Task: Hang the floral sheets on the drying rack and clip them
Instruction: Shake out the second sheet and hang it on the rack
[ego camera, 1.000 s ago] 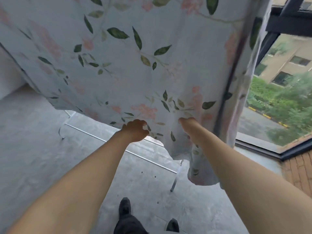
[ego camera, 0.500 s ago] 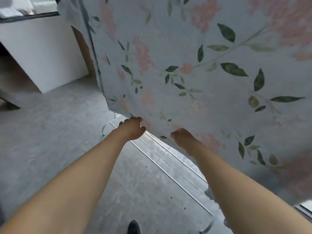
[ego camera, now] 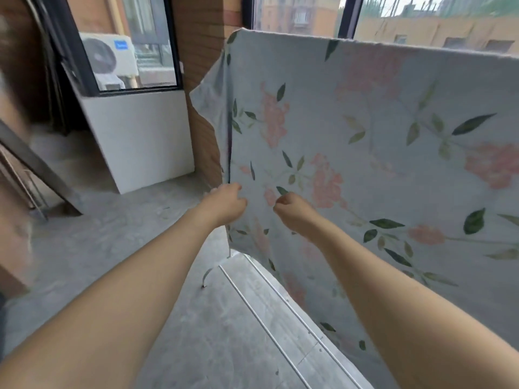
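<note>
A: While the floral sheet (ego camera: 393,153) hangs draped over the drying rack's top, where are the hands?
B: Low on its left side. The left hand (ego camera: 224,203) pinches the sheet's edge; the right hand (ego camera: 292,210), fingers curled, pinches the cloth just beside it.
A: Below?
B: White rack rails (ego camera: 269,318) over the concrete floor (ego camera: 92,248).

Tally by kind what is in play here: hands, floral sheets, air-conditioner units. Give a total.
Hands: 2, left hand and right hand, both pinching the cloth
Floral sheet: 1
Air-conditioner unit: 1
Total: 4
</note>
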A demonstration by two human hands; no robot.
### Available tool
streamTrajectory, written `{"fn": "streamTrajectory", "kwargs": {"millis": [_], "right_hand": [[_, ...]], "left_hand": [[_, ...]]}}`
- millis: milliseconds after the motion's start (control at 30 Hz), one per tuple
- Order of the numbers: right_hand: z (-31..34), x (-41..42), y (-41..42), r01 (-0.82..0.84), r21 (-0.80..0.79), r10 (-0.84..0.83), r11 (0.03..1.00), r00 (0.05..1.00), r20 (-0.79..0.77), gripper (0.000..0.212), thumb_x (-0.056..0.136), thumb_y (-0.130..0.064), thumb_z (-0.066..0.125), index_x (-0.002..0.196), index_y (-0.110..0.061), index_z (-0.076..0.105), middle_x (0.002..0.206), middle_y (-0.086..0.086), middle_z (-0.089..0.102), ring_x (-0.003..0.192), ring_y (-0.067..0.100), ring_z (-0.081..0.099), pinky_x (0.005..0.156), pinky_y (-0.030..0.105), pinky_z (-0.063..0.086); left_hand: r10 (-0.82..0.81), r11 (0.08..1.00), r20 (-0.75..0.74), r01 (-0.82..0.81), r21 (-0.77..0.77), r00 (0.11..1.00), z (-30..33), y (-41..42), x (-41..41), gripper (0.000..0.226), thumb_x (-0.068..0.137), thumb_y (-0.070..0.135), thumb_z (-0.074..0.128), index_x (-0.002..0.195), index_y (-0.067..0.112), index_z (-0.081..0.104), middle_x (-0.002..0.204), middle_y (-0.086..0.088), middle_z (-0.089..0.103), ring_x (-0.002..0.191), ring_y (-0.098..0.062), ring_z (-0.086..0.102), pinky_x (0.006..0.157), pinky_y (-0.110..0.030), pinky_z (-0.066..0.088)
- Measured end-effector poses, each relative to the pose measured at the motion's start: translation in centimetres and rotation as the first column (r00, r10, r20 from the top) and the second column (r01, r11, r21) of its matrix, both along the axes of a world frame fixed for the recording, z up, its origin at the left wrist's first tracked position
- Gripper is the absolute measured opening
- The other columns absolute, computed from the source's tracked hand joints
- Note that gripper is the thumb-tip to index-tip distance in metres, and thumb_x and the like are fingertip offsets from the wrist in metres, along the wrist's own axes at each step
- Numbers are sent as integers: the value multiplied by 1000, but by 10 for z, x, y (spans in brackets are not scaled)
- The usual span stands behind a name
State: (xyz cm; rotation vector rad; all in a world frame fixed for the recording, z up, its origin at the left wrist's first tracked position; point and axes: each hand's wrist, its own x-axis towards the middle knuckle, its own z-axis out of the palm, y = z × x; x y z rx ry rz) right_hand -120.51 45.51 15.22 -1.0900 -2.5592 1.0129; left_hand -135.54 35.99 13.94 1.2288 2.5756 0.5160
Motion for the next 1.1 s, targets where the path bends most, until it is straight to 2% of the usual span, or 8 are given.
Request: {"fn": "streamTrajectory", "kwargs": {"millis": [67, 167, 267, 367, 533, 700, 867, 1100], "right_hand": [[4, -26, 13, -17, 51, 16, 999, 1000, 21, 22, 80, -20, 44, 77, -1, 56, 66, 18, 54, 60, 29, 55, 60, 45, 54], [17, -81, 43, -43, 44, 43, 998, 999, 5, 22, 81, -22, 42, 94, -11, 56, 83, 9, 58, 76, 26, 58, 67, 34, 49], [39, -125, 68, -80, 68, 81, 994, 997, -6, 40, 88, -20, 41, 126, -10, 51, 122, 9, 57, 110, 26, 56, 88, 35, 47], [66, -163, 91, -115, 155, 127, 981, 990, -67, 45, 91, -22, 42, 136, -16, 44, 139, 5, 46, 120, 21, 48, 87, 29, 39], [133, -225, 124, -9, 487, 131, 873, 967, -219, 36, 93, -21, 45, 129, -18, 50, 135, 4, 50, 119, 22, 50, 93, 31, 40], [185, -293, 156, 166, 757, 77, 632, 958, -275, 38, 90, -18, 47, 128, -17, 51, 137, 3, 44, 127, 26, 41, 107, 37, 30], [201, -331, 190, 278, 853, -159, 443, 960, -231, 46, 92, -26, 45, 137, -19, 39, 140, 3, 39, 132, 26, 33, 112, 39, 17], [218, -349, 232, 415, 801, -561, 431, 818, -122, 37, 96, -36, 32, 122, -18, 49, 121, 12, 55, 113, 33, 48, 99, 45, 29]], "left_hand": [[15, 1000, -7, -15, 7, 1000, 8, 9, -23, 52, 93, 40, 41, 140, 18, 41, 144, -13, 44, 128, -36, 44, 107, -49, 37], [54, 996, 12, -55, 69, 998, 21, 30, -78, 53, 95, 42, 41, 141, 16, 39, 146, -11, 41, 130, -34, 43, 106, -47, 39], [82, 993, -12, -81, 87, 997, 43, 48, -128, 53, 96, 41, 40, 143, 17, 36, 148, -10, 38, 131, -31, 41, 107, -44, 37], [102, 983, -44, -94, 156, 994, 72, 65, -174, 54, 97, 41, 39, 146, 19, 32, 152, -8, 34, 135, -30, 39, 109, -43, 35], [108, 956, -73, -84, 280, 991, 128, 98, -253, 55, 97, 41, 40, 147, 20, 31, 154, -6, 31, 136, -27, 37, 107, -42, 36], [69, 928, -131, -15, 371, 989, 175, 144, -342, 53, 94, 38, 43, 143, 18, 37, 149, -9, 39, 133, -26, 41, 106, -39, 37], [-79, 926, -194, 144, 349, 978, 190, 197, -400, 51, 96, 32, 42, 145, 16, 35, 149, -10, 39, 133, -28, 41, 106, -37, 37], [-237, 923, -191, 282, 261, 953, 202, 280, -458, 53, 88, 30, 46, 139, 18, 37, 141, -9, 48, 123, -31, 49, 102, -42, 41]]}}
